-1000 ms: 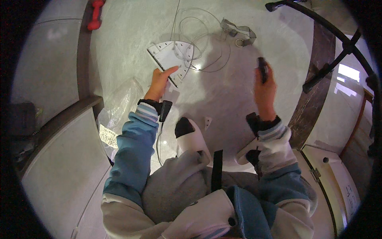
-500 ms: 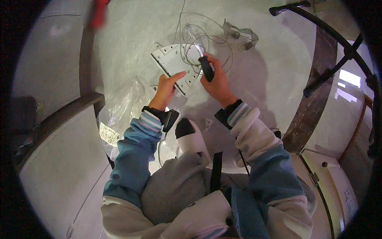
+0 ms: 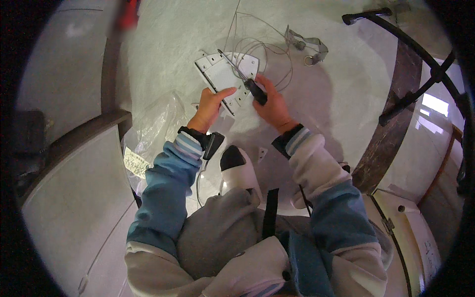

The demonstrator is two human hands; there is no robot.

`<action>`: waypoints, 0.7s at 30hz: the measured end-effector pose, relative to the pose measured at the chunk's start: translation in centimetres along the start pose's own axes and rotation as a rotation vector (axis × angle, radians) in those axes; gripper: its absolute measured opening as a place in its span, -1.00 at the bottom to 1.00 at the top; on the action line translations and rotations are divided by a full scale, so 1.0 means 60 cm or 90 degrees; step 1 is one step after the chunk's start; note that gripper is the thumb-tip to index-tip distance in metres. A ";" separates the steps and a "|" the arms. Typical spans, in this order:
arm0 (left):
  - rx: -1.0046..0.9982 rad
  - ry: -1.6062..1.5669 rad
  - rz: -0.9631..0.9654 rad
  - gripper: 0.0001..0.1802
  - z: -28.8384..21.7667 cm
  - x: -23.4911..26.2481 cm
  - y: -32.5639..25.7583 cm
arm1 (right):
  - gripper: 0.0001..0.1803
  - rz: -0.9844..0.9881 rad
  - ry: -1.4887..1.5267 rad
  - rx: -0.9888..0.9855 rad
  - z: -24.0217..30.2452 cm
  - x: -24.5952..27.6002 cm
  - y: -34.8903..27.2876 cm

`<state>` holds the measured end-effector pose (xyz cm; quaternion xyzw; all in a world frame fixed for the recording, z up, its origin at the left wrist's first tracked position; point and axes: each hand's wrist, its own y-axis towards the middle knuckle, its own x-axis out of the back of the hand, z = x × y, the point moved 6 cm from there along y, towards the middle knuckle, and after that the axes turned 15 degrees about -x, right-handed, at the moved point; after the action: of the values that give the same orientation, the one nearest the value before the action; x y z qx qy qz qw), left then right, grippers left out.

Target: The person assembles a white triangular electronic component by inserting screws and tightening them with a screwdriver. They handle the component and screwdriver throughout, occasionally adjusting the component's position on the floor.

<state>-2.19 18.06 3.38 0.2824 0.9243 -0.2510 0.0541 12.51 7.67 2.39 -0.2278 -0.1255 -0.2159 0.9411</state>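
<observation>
Your screwdriver (image 3: 257,93) has swung leftward since half a second ago: its shaft pointed up over the wire (image 3: 292,67) then, and now slants across the white panel (image 3: 225,72), tip near the upper edge. Your right hand (image 3: 273,106) is wrapped around the black handle, at the panel's right side, with the shaft reaching away up and to the left. Your left hand (image 3: 208,106) pinches the panel at its lower left edge, thumb laid on top; most of the panel extends up and to the right of that grip. Your left fingers are hidden beneath the edge, so you can't tell how far under they reach, nor whether the tip touches the panel. Your right shoe (image 3: 299,200) is mostly hidden by your sleeve (image 3: 316,161), and the red object (image 3: 129,15) is blurred and cut off at the top.
</observation>
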 end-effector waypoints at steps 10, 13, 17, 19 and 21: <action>0.013 -0.058 0.013 -0.53 -0.020 -0.014 -0.010 | -0.03 0.261 0.284 -0.194 0.035 0.045 -0.038; -0.020 -0.101 0.032 -0.50 -0.030 -0.025 -0.011 | -0.05 0.285 0.345 -0.190 0.055 0.061 -0.050; -0.008 -0.104 0.055 -0.45 -0.035 -0.032 -0.009 | -0.02 0.355 0.348 -0.220 0.066 0.081 -0.048; 0.008 -0.109 0.053 -0.42 -0.039 -0.026 -0.012 | -0.05 0.409 0.373 -0.249 0.072 0.085 -0.051; -0.026 -0.095 0.091 -0.44 -0.053 -0.025 -0.014 | -0.08 0.451 0.409 -0.268 0.079 0.093 -0.054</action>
<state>-1.24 18.28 6.84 0.3272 0.9001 -0.2480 0.1460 15.24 5.44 9.57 -0.3628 0.3009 0.0363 0.8812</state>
